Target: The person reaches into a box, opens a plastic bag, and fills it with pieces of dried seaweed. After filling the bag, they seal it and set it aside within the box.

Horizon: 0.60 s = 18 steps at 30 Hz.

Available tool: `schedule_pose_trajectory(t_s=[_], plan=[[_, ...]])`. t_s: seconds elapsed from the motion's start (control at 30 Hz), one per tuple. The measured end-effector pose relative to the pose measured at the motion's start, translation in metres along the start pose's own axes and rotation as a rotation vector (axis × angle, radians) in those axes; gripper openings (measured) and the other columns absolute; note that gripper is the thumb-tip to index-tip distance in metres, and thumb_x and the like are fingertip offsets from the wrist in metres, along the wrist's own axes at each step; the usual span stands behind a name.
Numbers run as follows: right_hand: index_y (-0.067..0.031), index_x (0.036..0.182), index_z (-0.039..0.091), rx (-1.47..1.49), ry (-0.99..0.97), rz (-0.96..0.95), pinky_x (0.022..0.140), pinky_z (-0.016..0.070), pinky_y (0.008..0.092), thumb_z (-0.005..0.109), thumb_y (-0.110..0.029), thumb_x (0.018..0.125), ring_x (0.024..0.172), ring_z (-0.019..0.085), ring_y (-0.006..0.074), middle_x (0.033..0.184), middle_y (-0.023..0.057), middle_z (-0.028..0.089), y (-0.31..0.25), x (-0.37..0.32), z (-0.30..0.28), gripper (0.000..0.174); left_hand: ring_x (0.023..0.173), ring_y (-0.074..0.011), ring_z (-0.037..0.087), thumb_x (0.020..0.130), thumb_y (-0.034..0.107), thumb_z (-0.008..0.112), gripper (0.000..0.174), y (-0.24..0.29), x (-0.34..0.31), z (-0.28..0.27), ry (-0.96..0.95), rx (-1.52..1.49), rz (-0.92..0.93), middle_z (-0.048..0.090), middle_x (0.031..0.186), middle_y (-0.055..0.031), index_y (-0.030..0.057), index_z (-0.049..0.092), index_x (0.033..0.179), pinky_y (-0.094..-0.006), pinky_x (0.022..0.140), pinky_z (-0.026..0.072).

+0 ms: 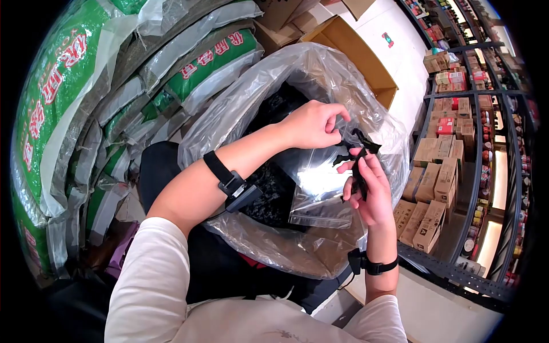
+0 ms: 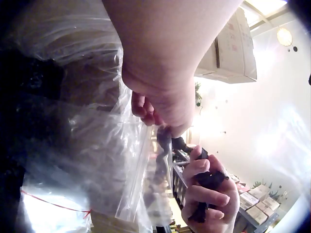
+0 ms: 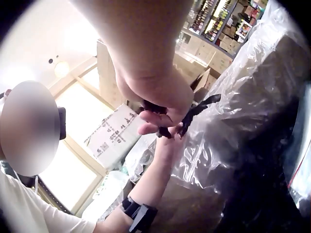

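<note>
thin, crinkled black strips [image 2: 211,180] with ragged ends sit bunched in the right hand [image 1: 374,191], whose half-curled fingers grip them above the right side of a large, wrinkled clear plastic liner [image 1: 229,108]. the left hand [image 1: 311,124] has its fingers curled in and its thumb close to them, seemingly pinching the edge of a clear zip bag [image 1: 320,188] that catches a bright glare; a black strip shows just beside that thumb. shiny dark material [image 1: 266,194] lies inside the liner, partly covered by the left forearm. green-and-white sacks [image 1: 63,91] are piled on the left; an open cardboard box [image 1: 366,63] stands behind, and shelves [image 1: 480,171] of cartons [image 1: 432,226] run along the right.
</note>
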State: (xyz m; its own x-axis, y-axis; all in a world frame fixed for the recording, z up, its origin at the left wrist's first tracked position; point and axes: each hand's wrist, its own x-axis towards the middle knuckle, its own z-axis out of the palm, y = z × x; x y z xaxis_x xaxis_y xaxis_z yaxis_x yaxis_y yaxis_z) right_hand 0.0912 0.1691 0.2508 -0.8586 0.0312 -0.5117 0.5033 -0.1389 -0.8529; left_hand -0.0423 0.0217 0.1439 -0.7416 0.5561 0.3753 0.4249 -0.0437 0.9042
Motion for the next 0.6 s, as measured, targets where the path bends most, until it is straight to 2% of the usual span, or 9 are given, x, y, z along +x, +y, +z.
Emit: schedule_pose_trajectory(t_s=[0.1,0.23,0.3,0.33,0.43,0.47,0.57,0.6], plan=[[-0.0072,0.125,0.048,-0.154,0.034,-0.084,0.036,0.0340,0.0181,0.046,-0.025,0.103,0.054,0.059,0.0114,0.096,0.0117,0.066,0.001,0.001,-0.003,0.029,0.051,-0.0188,0.056,0.072,0.012,0.066,0.030,-0.001,0.000,0.000,0.006,0.011,0.008,0.054,0.057,-0.0056,0.0053,0.064,0.101,-0.0318,0.052,0.0449],[-0.0061,0.127,0.048,-0.199,0.079,-0.136,0.040,0.0358,0.0178,0.047,-0.024,0.102,0.055,0.058,0.0098,0.095,0.0107,0.066,0.003,0.002,-0.003,0.031,0.051,-0.0194,0.056,0.072,0.013,0.066,0.031,0.000,-0.001,0.001,0.005,0.043,0.020,0.053,0.057,-0.0055,0.0057,0.064,0.103,-0.0323,0.053,0.0452],[-0.0052,0.128,0.050,-0.391,0.176,-0.246,0.047,0.0392,0.0183,0.052,-0.020,0.100,0.057,0.055,0.0076,0.093,0.0082,0.065,0.005,0.003,0.001,0.032,0.051,-0.0196,0.056,0.072,0.013,0.066,0.031,0.001,-0.001,-0.001,-0.004,0.045,0.010,0.053,0.057,-0.0057,0.0059,0.064,0.103,-0.0324,0.053,0.0453],[-0.0052,0.128,0.050,-0.390,0.175,-0.246,0.047,0.0392,0.0183,0.052,-0.020,0.100,0.057,0.055,0.0076,0.093,0.0082,0.065,0.007,0.004,-0.001,0.032,0.051,-0.0198,0.055,0.072,0.013,0.066,0.032,0.001,-0.001,-0.001,-0.012,0.047,0.003,0.053,0.057,-0.0058,0.0061,0.064,0.103,-0.0325,0.053,0.0454],[-0.0031,0.122,0.059,-0.756,0.168,-0.344,0.057,0.0450,0.0229,0.063,-0.020,0.094,0.064,0.055,0.0068,0.087,0.0053,0.063,0.009,0.006,-0.003,0.032,0.053,-0.0194,0.056,0.072,0.013,0.065,0.033,-0.001,-0.001,0.000,-0.012,0.052,0.005,0.052,0.058,-0.0061,0.0067,0.064,0.105,-0.0329,0.053,0.0454],[-0.0018,0.120,0.059,-0.806,0.160,-0.407,0.061,0.0463,0.0239,0.064,-0.020,0.094,0.067,0.057,0.0075,0.087,0.0068,0.064,0.011,0.008,-0.004,0.033,0.053,-0.0194,0.056,0.072,0.013,0.065,0.033,-0.001,-0.001,0.000,-0.012,0.052,0.004,0.052,0.058,-0.0061,0.0067,0.064,0.105,-0.0329,0.053,0.0454],[-0.0018,0.120,0.060,-0.824,0.151,-0.370,0.067,0.0472,0.0246,0.064,-0.019,0.093,0.071,0.058,0.0096,0.089,0.0078,0.065,0.012,0.008,-0.006,0.032,0.054,-0.0194,0.056,0.071,0.012,0.069,0.036,-0.002,-0.001,0.000,-0.050,0.066,-0.009,0.052,0.059,-0.0061,0.0071,0.063,0.106,-0.0329,0.054,0.0465],[-0.0021,0.120,0.060,-0.903,0.173,-0.445,0.069,0.0475,0.0251,0.065,-0.018,0.093,0.074,0.058,0.0104,0.090,0.0080,0.065,0.013,0.011,-0.008,0.032,0.055,-0.0198,0.057,0.070,0.012,0.072,0.038,-0.004,-0.001,0.001,-0.057,0.046,0.001,0.053,0.060,-0.0061,0.0071,0.063,0.107,-0.0329,0.055,0.0474]])
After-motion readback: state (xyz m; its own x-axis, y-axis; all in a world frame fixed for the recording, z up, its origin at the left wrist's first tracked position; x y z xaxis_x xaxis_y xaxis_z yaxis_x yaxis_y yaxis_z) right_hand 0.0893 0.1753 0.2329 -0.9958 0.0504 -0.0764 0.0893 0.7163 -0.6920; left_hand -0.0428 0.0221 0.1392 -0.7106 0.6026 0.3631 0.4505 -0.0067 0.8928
